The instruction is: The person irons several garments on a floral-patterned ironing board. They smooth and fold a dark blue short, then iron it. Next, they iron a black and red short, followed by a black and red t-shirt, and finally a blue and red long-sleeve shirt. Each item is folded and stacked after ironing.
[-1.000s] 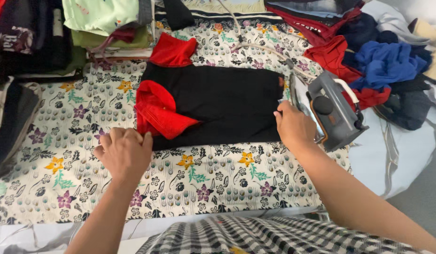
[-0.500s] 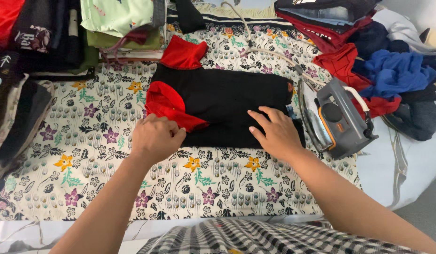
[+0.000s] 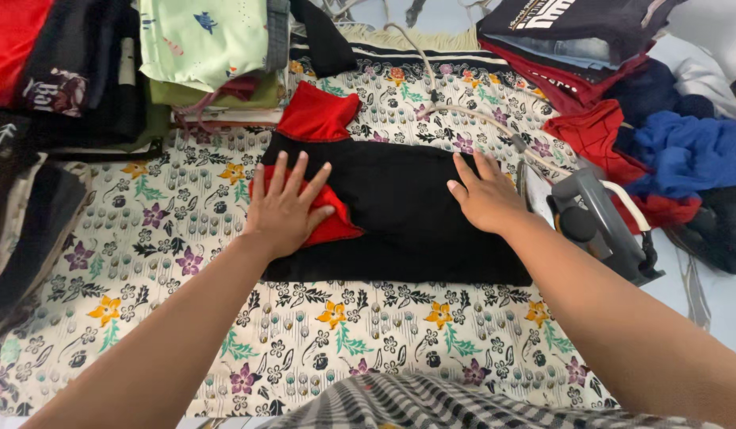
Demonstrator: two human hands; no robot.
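A folded black shirt (image 3: 400, 214) with red sleeves lies in the middle of a flowered cloth (image 3: 304, 334) spread as the work surface. The left hand (image 3: 287, 208) presses flat, fingers spread, on a red sleeve; the right hand (image 3: 485, 195) lies flat on the black part, holding nothing. A grey iron (image 3: 602, 226) stands at the right edge, with piles of clothes (image 3: 662, 135) around

Left hand (image 3: 287, 208) hides pt of red sleeve (image 3: 336, 226); iron (image 3: 602, 226) partly behind right forearm; clothes piles (image 3: 58, 71) cut by edges.

Single head view, looking steeply down, close over floral cloth (image 3: 225, 318).
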